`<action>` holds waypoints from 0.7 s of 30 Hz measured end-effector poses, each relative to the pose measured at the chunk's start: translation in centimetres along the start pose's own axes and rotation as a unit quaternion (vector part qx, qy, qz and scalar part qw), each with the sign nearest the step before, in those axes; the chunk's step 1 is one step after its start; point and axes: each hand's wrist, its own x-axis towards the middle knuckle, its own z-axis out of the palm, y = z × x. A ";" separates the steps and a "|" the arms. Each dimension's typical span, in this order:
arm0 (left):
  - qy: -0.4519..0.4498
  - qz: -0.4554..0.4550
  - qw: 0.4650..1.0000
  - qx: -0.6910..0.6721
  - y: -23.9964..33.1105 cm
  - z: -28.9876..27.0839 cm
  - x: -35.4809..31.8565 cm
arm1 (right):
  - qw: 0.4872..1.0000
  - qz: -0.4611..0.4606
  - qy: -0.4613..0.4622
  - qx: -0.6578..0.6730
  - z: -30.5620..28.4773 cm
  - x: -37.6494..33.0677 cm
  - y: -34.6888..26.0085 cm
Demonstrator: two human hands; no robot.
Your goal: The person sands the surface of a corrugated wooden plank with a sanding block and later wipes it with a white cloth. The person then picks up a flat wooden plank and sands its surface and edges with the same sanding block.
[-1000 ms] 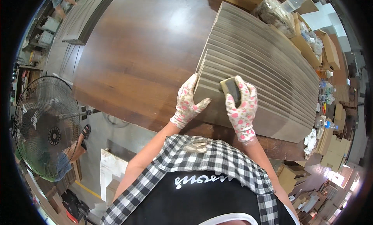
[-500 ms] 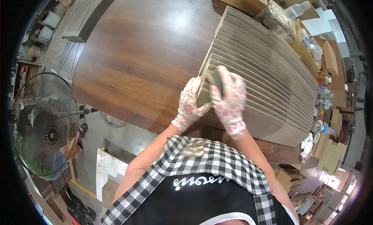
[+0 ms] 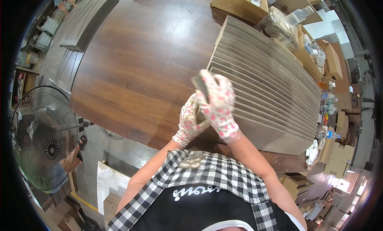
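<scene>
A small dark grey block with a thin flat edge [image 3: 200, 86] is raised above the near end of a fanned stack of long grey-brown boards [image 3: 271, 91], clasped in the right hand [image 3: 218, 107], which wears a white glove with pink flowers; the fingers curl shut around the block so that only its upper corner shows past them. Just below and to the left of that grip, the left hand [image 3: 189, 123], in a matching flowered glove, rests with its fingers bent against the near left corner of the stack and touches the right hand. Whether it grips the board edge cannot be told. The boards lie overlapped on a dark brown wooden table [image 3: 135, 71], running away to the right of the hands. Beyond the stack's far side stand cardboard boxes [image 3: 235, 3], and far off to the lower left a green standing fan [image 3: 44, 139].
</scene>
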 end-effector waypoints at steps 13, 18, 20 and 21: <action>-0.003 -0.016 1.000 0.015 0.5 -0.3 0.2 | 0.999 0.030 0.007 -0.021 -0.4 0.8 1.6; -0.020 -0.020 0.999 0.036 -0.2 -0.5 -0.6 | 0.997 -0.006 0.013 0.073 -0.2 3.1 -0.2; -0.003 -0.016 1.000 0.010 0.5 -0.6 0.0 | 0.995 0.045 0.068 0.049 -1.9 2.1 2.9; -0.008 -0.021 1.000 0.013 0.3 -0.7 -0.2 | 0.993 0.082 0.063 0.060 -2.2 1.4 4.2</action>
